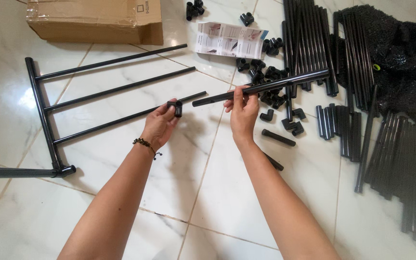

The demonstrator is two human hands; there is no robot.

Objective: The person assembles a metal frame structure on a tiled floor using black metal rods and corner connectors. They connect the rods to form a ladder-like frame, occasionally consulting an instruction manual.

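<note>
- Black metal frame [49, 103]: partly built, one upright tube with three long rods running right across the tiled floor [121, 192]; lies toward the floor's left side, below a cardboard box [92, 19] at the top edge.
- Left hand [160, 123]: fingers curled closed round a small black plastic connector [175, 108], seated at the free end of the lowest rod. Judgement: keep the connector's open socket square to the tube.
- Right hand [243, 113]: thumb and fingertips pinched shut on a loose black tube [261, 87], held level above the floor's middle, its left end just short of the connector, not touching. Judgement: line tube and socket on one axis, then push straight, no twist.
- Tube: matte black, straight, slim, hollow-ended.
- Spare connectors [270, 77], tube bundles [309, 38], leaflet [229, 38], black netting [400, 53]: toward the right edge.
</note>
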